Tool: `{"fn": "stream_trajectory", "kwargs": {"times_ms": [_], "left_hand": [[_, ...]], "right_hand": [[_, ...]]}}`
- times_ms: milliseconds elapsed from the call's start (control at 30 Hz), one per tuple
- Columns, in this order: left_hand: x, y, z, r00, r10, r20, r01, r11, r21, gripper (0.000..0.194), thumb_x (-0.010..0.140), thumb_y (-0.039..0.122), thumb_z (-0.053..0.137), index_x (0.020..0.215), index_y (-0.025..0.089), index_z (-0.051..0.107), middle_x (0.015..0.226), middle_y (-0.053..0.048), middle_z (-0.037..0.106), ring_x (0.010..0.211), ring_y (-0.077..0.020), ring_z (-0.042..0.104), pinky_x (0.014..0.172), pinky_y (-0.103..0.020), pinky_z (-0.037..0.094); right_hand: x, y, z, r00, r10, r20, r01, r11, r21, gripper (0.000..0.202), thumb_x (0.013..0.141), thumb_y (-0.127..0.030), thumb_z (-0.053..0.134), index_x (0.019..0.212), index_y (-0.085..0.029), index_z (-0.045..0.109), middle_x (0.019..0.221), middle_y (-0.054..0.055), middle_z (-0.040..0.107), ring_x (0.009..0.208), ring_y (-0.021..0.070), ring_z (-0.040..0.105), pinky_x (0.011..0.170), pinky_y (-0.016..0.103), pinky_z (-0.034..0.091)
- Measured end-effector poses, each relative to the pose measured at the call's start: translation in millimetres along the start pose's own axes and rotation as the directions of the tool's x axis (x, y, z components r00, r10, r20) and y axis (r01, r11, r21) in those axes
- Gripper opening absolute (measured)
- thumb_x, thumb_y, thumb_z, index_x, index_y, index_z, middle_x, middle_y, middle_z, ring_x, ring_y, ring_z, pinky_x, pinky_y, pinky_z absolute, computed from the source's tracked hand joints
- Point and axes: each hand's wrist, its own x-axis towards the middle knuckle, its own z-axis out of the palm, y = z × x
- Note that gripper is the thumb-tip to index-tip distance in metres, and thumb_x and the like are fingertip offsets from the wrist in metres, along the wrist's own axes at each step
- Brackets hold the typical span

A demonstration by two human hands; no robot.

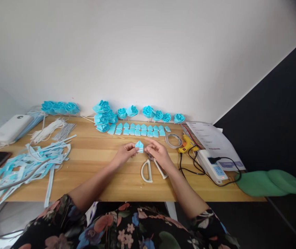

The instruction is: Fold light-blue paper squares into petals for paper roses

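Left hand: thumb and fingers pinched on a small folded light-blue piece of sheet material with a pointed top and pale bands near its base, held above the pale wooden tabletop. Right hand: just beside the piece's right edge, apart from the left hand, index finger extended; cannot tell whether its fingertips hold anything. Scissors with white loop handles lie below, partly hidden by the right hand. Beyond the hands: two rows of similar light-blue folded pieces; behind these, bright-blue ruffled flowers along the wall. Right: yellow glue gun, white power strip. Left: tangled heap of pale-blue and white strips.
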Motion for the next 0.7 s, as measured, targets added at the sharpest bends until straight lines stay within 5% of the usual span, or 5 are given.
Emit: {"fn": "stream_trajectory", "kwargs": {"times_ms": [200,367,567,700], "left_hand": [[4.1,-0.2,-5.3,0.998,0.007,-0.059,-0.009,1.0,-0.027,0.036,0.068,0.048,0.069,0.069,0.015,0.054,0.055,0.002,0.057,0.047,-0.0082,0.049,0.05,-0.022,0.04],[4.5,1.1,-6.4,0.998,-0.012,-0.069,0.008,0.998,-0.059,0.038,0.067,0.05,0.069,0.07,0.015,0.054,0.063,-0.002,0.065,0.047,-0.0088,0.053,0.047,-0.021,0.04],[0.8,6.8,-5.6,0.998,-0.001,-0.061,-0.003,0.998,-0.066,0.036,0.068,0.047,0.069,0.072,0.014,0.057,0.064,-0.001,0.064,0.05,-0.0076,0.051,0.051,-0.021,0.04],[0.7,6.3,-5.4,0.998,-0.011,-0.067,0.008,0.999,-0.052,0.035,0.069,0.047,0.068,0.075,0.013,0.058,0.065,-0.001,0.063,0.051,-0.0079,0.05,0.052,-0.021,0.039]], "right_hand": [[2.0,-2.0,-23.1,0.991,-0.078,-0.105,0.034,0.929,-0.368,0.034,0.082,-0.025,0.053,0.114,-0.021,0.063,0.08,0.002,0.07,0.072,0.0149,0.062,0.069,0.027,0.046],[1.3,4.7,-14.1,0.987,-0.158,0.002,0.112,0.693,-0.712,0.013,0.082,-0.028,0.059,0.091,-0.022,0.067,0.08,0.001,0.069,0.071,0.0156,0.061,0.066,0.026,0.042],[2.0,10.8,6.5,0.966,-0.251,0.064,0.177,0.46,-0.87,0.006,0.082,-0.027,0.06,0.082,-0.021,0.062,0.083,0.005,0.065,0.083,0.0198,0.057,0.069,0.028,0.04],[3.5,14.1,10.4,0.957,-0.289,0.034,0.169,0.455,-0.874,0.011,0.085,-0.02,0.052,0.079,-0.021,0.062,0.081,0.006,0.064,0.082,0.0202,0.056,0.07,0.028,0.039]]}}
